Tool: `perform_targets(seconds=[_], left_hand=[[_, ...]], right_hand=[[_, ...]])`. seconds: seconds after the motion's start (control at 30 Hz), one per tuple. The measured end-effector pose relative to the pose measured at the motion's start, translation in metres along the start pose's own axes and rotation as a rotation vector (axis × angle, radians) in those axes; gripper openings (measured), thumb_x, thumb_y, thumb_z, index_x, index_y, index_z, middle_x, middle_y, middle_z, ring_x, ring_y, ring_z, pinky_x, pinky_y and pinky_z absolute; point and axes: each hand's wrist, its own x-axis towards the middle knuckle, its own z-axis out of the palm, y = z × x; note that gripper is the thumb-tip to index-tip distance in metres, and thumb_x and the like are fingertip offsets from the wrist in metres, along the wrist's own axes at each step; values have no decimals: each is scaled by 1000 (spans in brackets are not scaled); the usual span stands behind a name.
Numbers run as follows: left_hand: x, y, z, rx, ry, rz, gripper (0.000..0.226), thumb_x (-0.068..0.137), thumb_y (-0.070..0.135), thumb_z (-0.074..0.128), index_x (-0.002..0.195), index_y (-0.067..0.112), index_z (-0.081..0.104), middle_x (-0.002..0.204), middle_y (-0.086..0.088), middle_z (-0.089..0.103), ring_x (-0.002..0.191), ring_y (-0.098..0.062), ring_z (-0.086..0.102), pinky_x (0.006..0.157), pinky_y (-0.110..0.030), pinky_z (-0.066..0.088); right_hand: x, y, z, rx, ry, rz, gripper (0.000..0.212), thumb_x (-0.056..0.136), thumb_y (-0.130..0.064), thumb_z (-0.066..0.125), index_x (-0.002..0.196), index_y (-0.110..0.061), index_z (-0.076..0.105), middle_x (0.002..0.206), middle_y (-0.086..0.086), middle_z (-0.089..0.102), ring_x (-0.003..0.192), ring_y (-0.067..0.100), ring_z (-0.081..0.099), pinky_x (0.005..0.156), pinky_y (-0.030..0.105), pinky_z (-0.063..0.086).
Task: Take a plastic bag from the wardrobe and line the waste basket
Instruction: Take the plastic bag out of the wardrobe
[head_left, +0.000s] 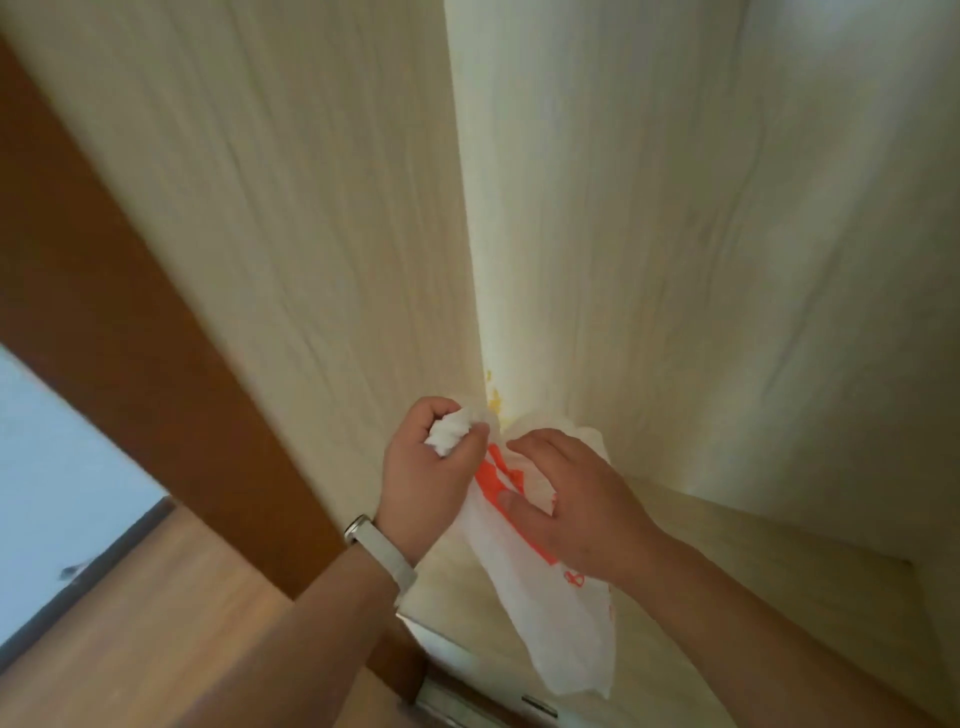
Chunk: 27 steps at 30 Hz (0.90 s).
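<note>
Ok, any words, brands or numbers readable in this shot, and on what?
None can be read.
Plastic bag: large orange print, creased and partly under the right hand, illegible.
Plastic bag: small orange marks near the right wrist, too blurred to read.
Wristband: no marking shows.

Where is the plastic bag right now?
The plastic bag hangs low and right of centre in the head view, before the wardrobe corner, its bunched top gripped by the left hand, its printed side pinched by the right hand.
</note>
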Motion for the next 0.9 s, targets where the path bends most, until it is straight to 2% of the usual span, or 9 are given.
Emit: perform_targets(seconds=[0.17, 0.27, 0.33, 0.43, 0.6, 0.67, 0.73, 0.83, 0.9], left_hand=[[-41, 19, -35, 87, 134, -19, 21, 83, 11, 74, 80, 26, 60, 70, 13, 64, 58, 3, 57, 52, -11, 45], [-69, 25, -58, 101, 217, -47, 12, 85, 13, 72, 85, 19, 62, 75, 3, 64, 63, -4, 61, 57, -20, 52], [-86, 29, -76, 129, 271, -55, 10, 86, 17, 71, 87, 20, 62, 79, 4, 65, 68, -7, 63, 60, -21, 54], [-108, 36, -106, 170, 366, -45, 17, 87, 18, 71, 83, 30, 61, 79, 12, 65, 69, -3, 63, 60, -14, 52], [-142, 45, -160, 257, 512, -35, 23, 87, 22, 71, 79, 41, 60, 80, 22, 65, 73, -1, 64, 58, -10, 50], [-152, 45, -185, 267, 581, -47, 18, 83, 29, 70, 78, 43, 60, 80, 21, 66, 72, -1, 65, 57, -10, 50], [-161, 42, -212, 259, 661, -72, 12, 78, 33, 69, 76, 41, 60, 78, 17, 66, 68, -2, 63, 57, -13, 50], [-173, 32, -253, 265, 755, -100, 11, 77, 33, 70, 76, 39, 61, 78, 14, 66, 68, -4, 63, 58, -17, 52], [-179, 24, -277, 256, 802, -122, 11, 76, 32, 70, 76, 37, 61, 77, 9, 67, 70, -12, 65, 60, -23, 54]], right_hand=[[-17, -29, 3, 30, -105, -128, 59, 86, -69, 36, 132, -34, 48, 131, -16, 50, 118, 5, 47, 99, 28, 41], [-26, -47, 12, 29, -163, -206, 68, 85, -73, 29, 135, -32, 48, 138, -12, 49, 125, 9, 45, 106, 32, 40], [-31, -61, 20, 34, -196, -262, 69, 85, -72, 29, 138, -31, 47, 143, -10, 46, 130, 10, 41, 109, 33, 37], [-37, -85, 35, 31, -241, -371, 63, 89, -69, 32, 140, -33, 43, 147, -11, 41, 133, 9, 37, 110, 32, 35], [-42, -137, 62, 116, -310, -515, 62, 90, -73, 28, 138, -35, 41, 145, -9, 45, 131, 14, 43, 106, 33, 35], [-43, -160, 78, 160, -343, -570, 61, 90, -75, 24, 136, -37, 38, 141, -9, 48, 128, 15, 47, 105, 33, 37], [-43, -182, 99, 181, -365, -630, 56, 92, -73, 27, 135, -38, 36, 138, -11, 50, 125, 14, 49, 102, 28, 34], [-40, -213, 132, 201, -424, -685, 54, 92, -73, 32, 136, -41, 33, 138, -15, 48, 124, 10, 49, 101, 27, 34], [-35, -233, 153, 196, -460, -707, 56, 92, -73, 36, 138, -43, 31, 140, -17, 47, 125, 8, 48, 102, 26, 32]])
